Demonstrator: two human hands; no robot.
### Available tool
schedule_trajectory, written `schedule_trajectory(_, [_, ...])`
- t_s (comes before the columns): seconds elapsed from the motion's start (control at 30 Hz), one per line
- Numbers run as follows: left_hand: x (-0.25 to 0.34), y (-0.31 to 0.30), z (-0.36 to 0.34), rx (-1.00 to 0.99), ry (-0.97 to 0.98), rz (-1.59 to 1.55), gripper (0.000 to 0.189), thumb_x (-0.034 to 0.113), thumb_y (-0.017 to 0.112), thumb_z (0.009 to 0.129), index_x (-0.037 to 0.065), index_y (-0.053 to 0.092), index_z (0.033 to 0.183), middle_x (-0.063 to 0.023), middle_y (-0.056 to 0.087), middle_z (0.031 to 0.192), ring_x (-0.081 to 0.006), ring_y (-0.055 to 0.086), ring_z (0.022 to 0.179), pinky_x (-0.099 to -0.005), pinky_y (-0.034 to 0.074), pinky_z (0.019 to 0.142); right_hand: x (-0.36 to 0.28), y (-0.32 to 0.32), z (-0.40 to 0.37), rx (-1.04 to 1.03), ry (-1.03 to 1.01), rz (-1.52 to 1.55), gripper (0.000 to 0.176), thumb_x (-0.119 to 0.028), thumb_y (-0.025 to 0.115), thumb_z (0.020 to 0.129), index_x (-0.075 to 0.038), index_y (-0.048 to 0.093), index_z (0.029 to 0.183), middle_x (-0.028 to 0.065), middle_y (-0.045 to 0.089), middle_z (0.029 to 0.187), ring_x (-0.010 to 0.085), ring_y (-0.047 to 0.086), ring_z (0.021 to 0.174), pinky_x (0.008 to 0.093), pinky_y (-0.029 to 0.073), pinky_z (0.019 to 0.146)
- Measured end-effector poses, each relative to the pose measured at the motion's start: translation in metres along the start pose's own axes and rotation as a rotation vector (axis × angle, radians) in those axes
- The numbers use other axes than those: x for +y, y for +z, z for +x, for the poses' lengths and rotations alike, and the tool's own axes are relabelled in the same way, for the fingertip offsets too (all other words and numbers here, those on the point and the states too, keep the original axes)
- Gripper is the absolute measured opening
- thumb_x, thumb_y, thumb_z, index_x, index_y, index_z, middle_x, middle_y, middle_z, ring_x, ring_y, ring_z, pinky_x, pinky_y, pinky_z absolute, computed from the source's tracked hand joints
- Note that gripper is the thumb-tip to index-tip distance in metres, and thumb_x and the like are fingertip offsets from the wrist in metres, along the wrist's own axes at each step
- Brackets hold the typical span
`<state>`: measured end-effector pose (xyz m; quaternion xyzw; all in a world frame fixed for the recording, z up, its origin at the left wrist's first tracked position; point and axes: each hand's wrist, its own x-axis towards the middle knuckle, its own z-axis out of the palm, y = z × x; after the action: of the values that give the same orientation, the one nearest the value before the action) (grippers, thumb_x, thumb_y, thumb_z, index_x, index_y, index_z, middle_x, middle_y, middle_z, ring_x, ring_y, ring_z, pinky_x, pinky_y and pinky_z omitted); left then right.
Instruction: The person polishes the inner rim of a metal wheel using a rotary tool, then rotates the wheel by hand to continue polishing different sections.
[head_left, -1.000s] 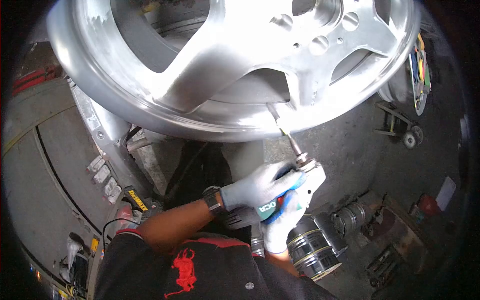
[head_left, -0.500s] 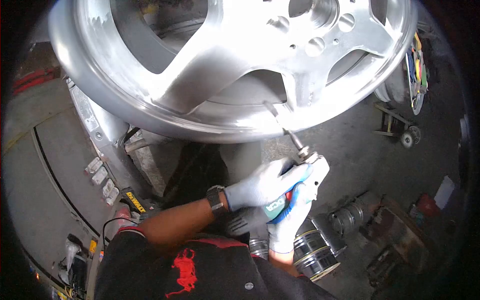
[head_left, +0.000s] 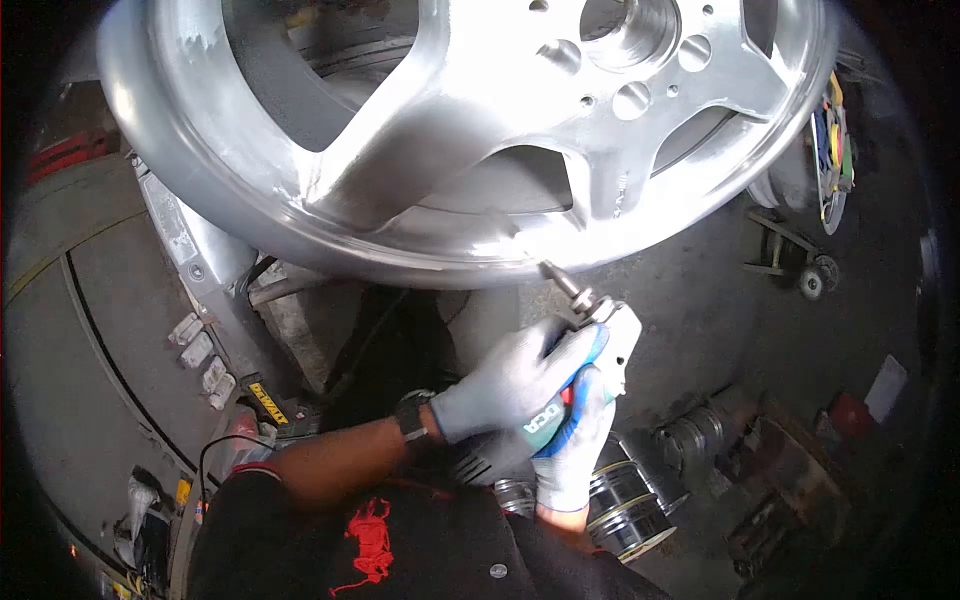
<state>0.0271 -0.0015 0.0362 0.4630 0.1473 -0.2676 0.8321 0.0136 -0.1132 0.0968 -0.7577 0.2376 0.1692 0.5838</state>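
A green-and-silver angle grinder (head_left: 545,425) marked DCA is held between both gloved hands. My left hand (head_left: 505,380), with a dark watch at the wrist, is closed over the grinder near its metal head. My right hand (head_left: 578,440) wraps the body from the other side, its blue palm coating showing. From the head, a slim shaft (head_left: 565,285) points up and left, and its blurred tip overlaps the lower rim of a large silver alloy wheel (head_left: 370,245). The wheel is tilted above my hands, its spokes and hub bright with glare.
A metal stand (head_left: 205,265) is below the wheel's left side. A DeWalt-labelled item (head_left: 268,402) and several pale blocks (head_left: 198,350) lie at left. Shiny metal cylinders (head_left: 630,510) sit at lower right. A small wheeled frame (head_left: 812,280) and colourful discs (head_left: 835,150) stand farther right.
Both hands and the grinder have shifted slightly left. The shaft's tip has moved left and down along the wheel's lower rim. The wheel shows almost no movement.
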Motion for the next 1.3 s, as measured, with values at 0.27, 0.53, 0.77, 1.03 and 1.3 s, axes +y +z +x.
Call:
schedule_trajectory(0.27, [-0.013, -0.016, 0.011, -0.199, 0.074, -0.126, 0.039, 0.026, 0.048, 0.111, -0.004, 0.056, 0.135, -0.0122, 0.067, 0.122, -0.0149, 0.061, 0.112, -0.0345, 0.048, 0.101, 0.017, 0.010, -0.002, 0.150, -0.158, -0.019, 0.078, -0.021, 0.078, 0.085, 0.005, 0.038, 0.146, 0.0179, 0.050, 0.139, 0.0253, 0.049, 0.128, 0.0425, 0.037, 0.112])
schedule_trajectory(0.53, [-0.016, -0.007, 0.024, -0.216, 0.132, -0.105, 0.038, 0.032, 0.049, 0.111, -0.002, 0.060, 0.123, -0.0105, 0.068, 0.112, -0.0132, 0.059, 0.101, -0.0339, 0.049, 0.091, 0.012, 0.000, 0.003, 0.150, -0.095, 0.019, 0.081, -0.018, 0.077, 0.085, 0.007, 0.034, 0.149, 0.0183, 0.051, 0.139, 0.0249, 0.051, 0.128, 0.0405, 0.039, 0.112])
schedule_trajectory(0.77, [-0.018, -0.020, 0.009, -0.171, 0.126, -0.112, 0.037, 0.028, 0.049, 0.110, -0.002, 0.060, 0.129, -0.0081, 0.068, 0.115, -0.0127, 0.059, 0.104, -0.0330, 0.048, 0.096, 0.030, 0.015, -0.007, 0.188, -0.198, 0.021, 0.082, -0.015, 0.076, 0.084, 0.009, 0.032, 0.148, 0.0218, 0.050, 0.138, 0.0271, 0.051, 0.127, 0.0415, 0.037, 0.113])
schedule_trajectory(1.03, [0.026, -0.030, -0.026, -0.037, -0.106, 0.071, 0.047, 0.036, 0.050, 0.108, -0.002, 0.058, 0.134, -0.0151, 0.070, 0.117, -0.0174, 0.064, 0.107, -0.0362, 0.049, 0.099, 0.020, 0.019, -0.014, 0.003, 0.010, 0.035, 0.069, -0.007, 0.067, 0.082, 0.002, 0.041, 0.145, 0.0131, 0.054, 0.128, 0.0208, 0.055, 0.118, 0.0367, 0.045, 0.103])
schedule_trajectory(1.3, [-0.004, -0.014, 0.021, -0.197, 0.002, 0.255, 0.041, 0.035, 0.052, 0.109, -0.004, 0.063, 0.118, -0.0194, 0.070, 0.099, -0.0200, 0.066, 0.094, -0.0374, 0.051, 0.086, 0.034, 0.003, -0.002, 0.103, -0.065, 0.055, 0.052, -0.038, 0.055, 0.104, 0.004, 0.051, 0.134, 0.0146, 0.057, 0.126, 0.0234, 0.056, 0.114, 0.0390, 0.044, 0.099])
